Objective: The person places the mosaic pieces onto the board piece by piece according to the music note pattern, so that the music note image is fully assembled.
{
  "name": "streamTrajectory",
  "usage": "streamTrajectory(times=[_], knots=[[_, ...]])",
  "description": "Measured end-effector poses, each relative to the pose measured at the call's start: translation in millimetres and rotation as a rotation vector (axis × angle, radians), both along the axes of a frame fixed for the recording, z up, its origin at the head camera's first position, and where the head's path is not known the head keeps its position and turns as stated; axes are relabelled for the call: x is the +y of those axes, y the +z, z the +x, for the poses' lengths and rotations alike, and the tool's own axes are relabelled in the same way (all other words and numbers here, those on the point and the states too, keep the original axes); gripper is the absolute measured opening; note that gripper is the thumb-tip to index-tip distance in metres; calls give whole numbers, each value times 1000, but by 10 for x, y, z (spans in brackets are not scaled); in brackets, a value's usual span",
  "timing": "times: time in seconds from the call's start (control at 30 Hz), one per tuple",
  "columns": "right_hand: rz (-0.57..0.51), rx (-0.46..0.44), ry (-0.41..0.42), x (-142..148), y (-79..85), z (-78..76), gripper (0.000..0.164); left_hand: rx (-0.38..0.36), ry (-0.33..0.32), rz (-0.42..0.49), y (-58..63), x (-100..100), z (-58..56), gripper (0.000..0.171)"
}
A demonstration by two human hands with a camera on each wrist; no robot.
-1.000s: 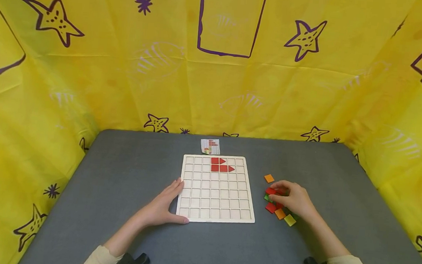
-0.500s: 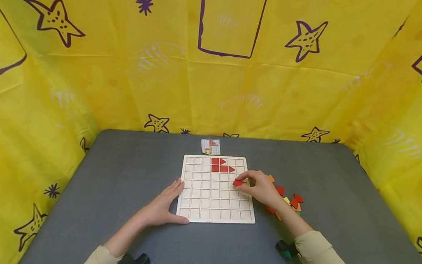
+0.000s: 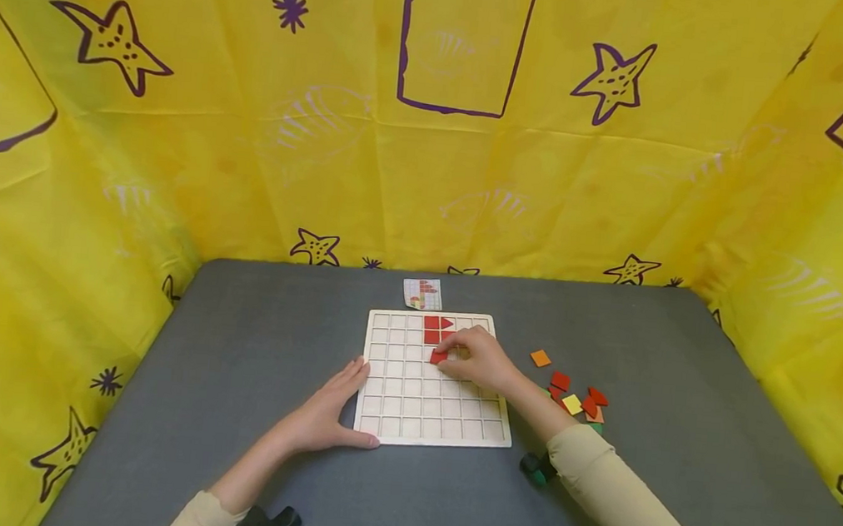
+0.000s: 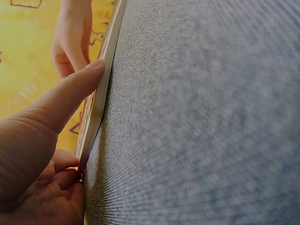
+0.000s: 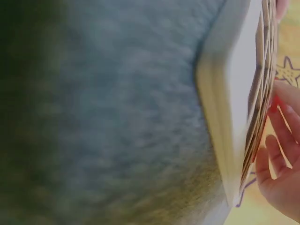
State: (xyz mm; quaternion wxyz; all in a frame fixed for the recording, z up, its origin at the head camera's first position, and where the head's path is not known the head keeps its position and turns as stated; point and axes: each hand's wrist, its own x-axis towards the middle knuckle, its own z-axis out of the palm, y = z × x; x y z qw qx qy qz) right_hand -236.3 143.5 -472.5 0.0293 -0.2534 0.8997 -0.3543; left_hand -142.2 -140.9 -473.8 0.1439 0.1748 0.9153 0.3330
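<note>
A pale wooden grid board [image 3: 421,386] lies on the grey table. At its left front corner my left hand [image 3: 326,409] is spread, fingers along the left side and thumb on the front edge. In the left wrist view that thumb [image 4: 77,89] lies straight against the board's edge. My right hand [image 3: 481,358] pinches a red tile [image 3: 438,356] between thumb and fingertips, low over the grid below the red tiles [image 3: 431,330] set in its upper rows. The right hand covers part of the second red row. In the right wrist view its fingers [image 5: 281,131] show past the board's rim.
Behind the board lies a small printed card [image 3: 422,294] with a coloured pattern. Loose tiles in red, yellow, orange and green lie right of the board, among them an orange square [image 3: 540,358] and a yellow square [image 3: 571,404]. A yellow patterned cloth [image 3: 325,163] encloses the table.
My right hand has gone from the loose tiles leftward onto the board, carrying a red tile. The remaining loose tiles have spread a little. My left hand stays at the board's corner.
</note>
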Motion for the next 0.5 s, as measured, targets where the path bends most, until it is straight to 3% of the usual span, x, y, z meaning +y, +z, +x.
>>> streamTrajectory(times=[0.5], knots=[[55, 65, 27, -138, 16, -85, 13, -5, -6, 9, -10, -13, -7, 113]])
